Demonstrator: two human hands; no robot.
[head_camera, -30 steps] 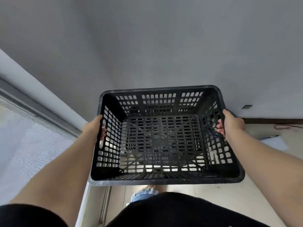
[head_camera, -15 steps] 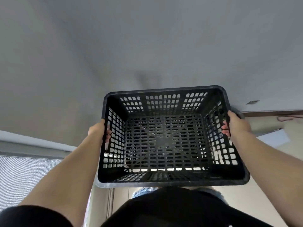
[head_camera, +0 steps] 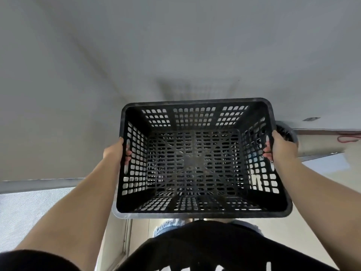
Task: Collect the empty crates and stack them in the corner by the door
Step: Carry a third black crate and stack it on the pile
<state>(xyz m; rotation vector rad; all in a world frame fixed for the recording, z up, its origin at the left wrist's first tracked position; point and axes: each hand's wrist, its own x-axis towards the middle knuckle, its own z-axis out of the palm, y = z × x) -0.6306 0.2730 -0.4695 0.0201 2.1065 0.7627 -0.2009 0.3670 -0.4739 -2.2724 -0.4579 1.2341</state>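
We find one black perforated crate point(head_camera: 197, 159) held out in front of the person, at mid-frame, its open top facing the camera. Nothing lies inside it; through the slotted floor we see further dark lattice below, but we cannot tell whether that is another crate or how near it sits.

The left hand point(head_camera: 115, 150) grips the crate's left wall at the handle slot, fingertips curled through the opening and showing on the inner face. The right hand point(head_camera: 278, 146) grips the right wall the same way, fingers hooked through the handle slot. Both grips are closed round the rim; both forearms reach forward from the lower corners of the view.

The crate is level from side to side, with its near rim lower in the view than its far rim. A faint gridded shadow point(head_camera: 195, 90) falls on the grey wall point(head_camera: 175, 45) just beyond the far rim. The wall fills the upper half of the view.

At left we note a grey frame strip point(head_camera: 39, 184) with a mesh-textured panel point(head_camera: 29, 216) beneath it. At right, a round dark object point(head_camera: 287, 133) sits just behind the right hand, partly hidden. A red cord point(head_camera: 349, 137) lies farther right. Pale floor tiles point(head_camera: 140, 231) show below the crate, beside the person's black top point(head_camera: 205, 249).
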